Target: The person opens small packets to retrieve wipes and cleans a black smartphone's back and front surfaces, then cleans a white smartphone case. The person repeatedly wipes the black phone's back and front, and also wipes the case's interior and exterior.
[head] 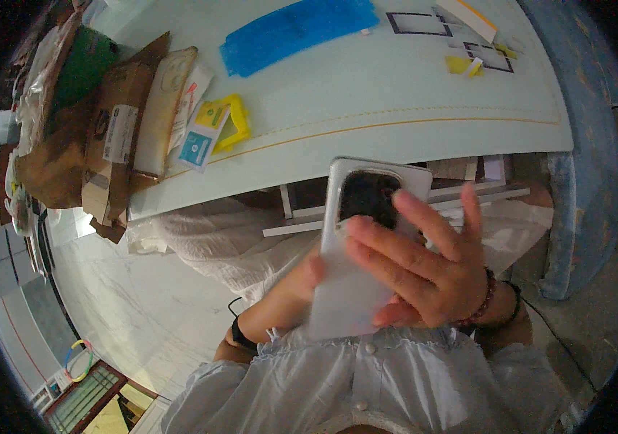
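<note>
A white smartphone point(341, 304) is tilted up before my chest, its back and dark camera block point(366, 192) facing me. My left hand point(315, 270) grips the phone's left edge; most of that hand is hidden behind it. Over the phone's back spreads my right hand point(428, 266), blurred, with fingertips at the camera block. A small pale patch point(343, 227) shows beside one of these fingertips; I cannot tell whether it is a loose piece held there.
An opened drawer point(309, 211) juts out beneath the pale tabletop point(309, 119). On the table lie a blue sheet point(298, 35), a yellow frame point(241, 122), a printed packet point(203, 135), yellow scraps point(461, 66) and a cardboard box point(116, 127). Blue upholstery point(586, 163) borders the right side.
</note>
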